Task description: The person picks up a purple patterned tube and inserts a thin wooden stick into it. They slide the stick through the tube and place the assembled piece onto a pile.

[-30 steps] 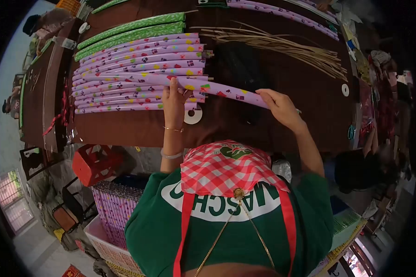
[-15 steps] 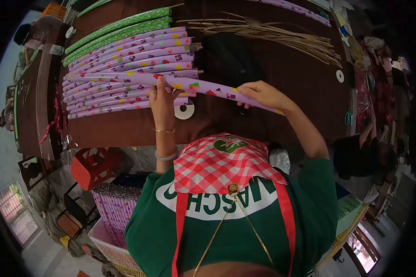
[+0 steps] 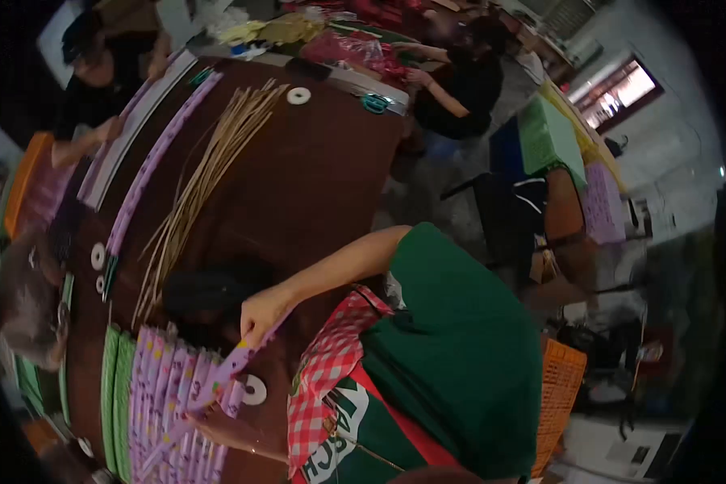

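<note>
A long glossy purple roll (image 3: 227, 373) with a colourful print slants across the stack in front of me. My right hand (image 3: 264, 313) is closed around it near its upper end. Lower along the same roll, my left hand (image 3: 210, 421) grips it, its fingers partly blurred. Beneath lie several similar purple rolls (image 3: 168, 375), side by side, with green patterned rolls (image 3: 119, 403) at their left. A white ring-shaped tape roll (image 3: 254, 390) sits just right of the stack.
Thin tan strips (image 3: 210, 165) lie on the brown table (image 3: 315, 177) beside a long purple piece (image 3: 153, 169). Another tape roll (image 3: 298, 96) and teal scissors (image 3: 374, 102) are near the far edge. Co-workers (image 3: 468, 89) stand around the table. An orange crate (image 3: 563, 387) is behind me.
My view has swung to the right, so the table now appears rotated and the stack sits lower left. Both hands still hold the purple roll.
</note>
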Demonstrator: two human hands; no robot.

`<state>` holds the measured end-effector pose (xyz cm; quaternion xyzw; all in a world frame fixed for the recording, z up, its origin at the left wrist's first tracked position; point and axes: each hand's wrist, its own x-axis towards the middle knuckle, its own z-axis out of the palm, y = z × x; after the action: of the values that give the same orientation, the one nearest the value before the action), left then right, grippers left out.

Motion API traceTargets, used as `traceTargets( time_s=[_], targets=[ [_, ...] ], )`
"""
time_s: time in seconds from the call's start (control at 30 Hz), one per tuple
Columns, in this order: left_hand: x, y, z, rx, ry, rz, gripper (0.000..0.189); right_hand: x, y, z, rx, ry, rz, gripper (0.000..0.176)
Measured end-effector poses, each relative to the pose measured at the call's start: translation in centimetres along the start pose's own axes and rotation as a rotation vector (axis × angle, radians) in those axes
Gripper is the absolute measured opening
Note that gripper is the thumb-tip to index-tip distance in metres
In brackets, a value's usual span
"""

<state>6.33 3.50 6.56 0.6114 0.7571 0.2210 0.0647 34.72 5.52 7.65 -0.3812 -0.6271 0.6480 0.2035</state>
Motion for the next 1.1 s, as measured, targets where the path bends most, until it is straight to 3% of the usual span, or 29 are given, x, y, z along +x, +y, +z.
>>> traceTargets(
  time_s=[0.03,0.13,0.37,0.4,0.5,0.6,0.87,0.97,1.03,1.1],
  targets=[
    [0.8,-4.6,3.7,-0.406,0.151,-0.027,0.039,-0.2,-0.4,0.6,-0.009,0.019,-0.006,0.022],
    [1.1,-0.4,3.6,-0.527,0.06,-0.048,0.039,-0.2,1.0,2.4,0.022,0.065,-0.087,0.024],
    [-3.5,8.1,0.8,-0.817,-0.18,-0.363,0.04,-0.6,1.5,4.4,0.187,0.147,-0.025,0.025],
    [-3.3,7.8,1.0,-1.145,-0.245,-0.27,0.043,-0.6,1.3,4.4,0.206,0.137,-0.02,0.024],
    [-3.9,8.5,0.6,-1.152,-0.172,-0.24,0.045,-0.1,1.7,4.7,0.219,0.142,-0.052,0.024],
    [-3.8,9.1,0.3,-1.267,-0.212,-0.215,0.045,0.6,1.8,4.5,0.171,0.143,-0.077,0.025],
    [-3.9,7.3,1.0,-1.204,-0.235,-0.175,0.046,1.0,1.9,4.4,0.112,0.096,-0.058,0.029],
    [-3.8,6.5,1.3,-1.171,-0.228,-0.184,0.046,1.0,2.4,5.0,0.049,0.126,-0.059,0.034],
    [-3.8,6.5,1.2,-1.179,-0.228,-0.183,0.046,0.0,1.4,5.6,-0.179,0.23,-0.035,0.041],
    [-3.8,6.7,1.1,-1.192,-0.226,-0.18,0.046,0.5,2.2,5.6,-0.132,0.199,-0.061,0.042]
  ],
)
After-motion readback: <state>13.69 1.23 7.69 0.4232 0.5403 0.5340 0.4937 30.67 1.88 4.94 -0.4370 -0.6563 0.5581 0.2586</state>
